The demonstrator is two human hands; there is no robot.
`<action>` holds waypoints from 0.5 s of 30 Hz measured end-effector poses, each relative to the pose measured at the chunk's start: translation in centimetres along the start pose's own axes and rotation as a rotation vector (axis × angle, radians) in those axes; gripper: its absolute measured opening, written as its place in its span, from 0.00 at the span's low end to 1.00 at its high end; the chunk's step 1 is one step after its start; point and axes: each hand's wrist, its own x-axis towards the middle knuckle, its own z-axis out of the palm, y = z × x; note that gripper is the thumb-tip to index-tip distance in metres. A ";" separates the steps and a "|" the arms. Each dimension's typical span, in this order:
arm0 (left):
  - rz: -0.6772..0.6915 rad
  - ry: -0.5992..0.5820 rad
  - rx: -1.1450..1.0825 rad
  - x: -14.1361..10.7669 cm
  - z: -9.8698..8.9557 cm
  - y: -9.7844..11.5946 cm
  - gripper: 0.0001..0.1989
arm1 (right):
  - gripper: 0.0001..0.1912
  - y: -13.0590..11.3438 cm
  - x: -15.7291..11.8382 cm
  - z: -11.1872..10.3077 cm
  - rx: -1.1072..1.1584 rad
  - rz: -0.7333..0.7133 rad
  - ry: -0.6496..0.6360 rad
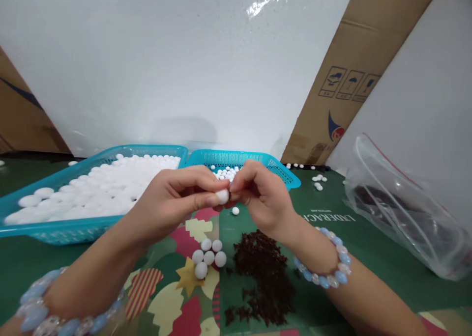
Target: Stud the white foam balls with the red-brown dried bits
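Note:
Between thumb and forefinger, my left hand [171,193] pinches a small white ball [222,196]. My right hand [265,198] meets it at the ball's right side, fingertips pressed together; whatever they grip is too small to make out. Just below the hands lies a single white ball [235,211]. Nearer to me, a cluster of several white balls [208,258] rests on the patterned mat. To the right of that cluster is a loose pile of small dark brown pieces [261,272], under my right wrist.
A turquoise basket [73,226] full of white balls stands at left. Behind my hands is a second turquoise basket [283,175] with fewer balls. A clear zip bag [401,213] of dark brown material lies at right. Stray balls [319,179] dot the back; a white board [165,66] leans on cardboard.

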 end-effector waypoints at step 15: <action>-0.001 0.120 -0.005 0.7 0.3 0.1 0.15 | 0.06 0.3 0.4 -0.5 0.205 0.275 0.138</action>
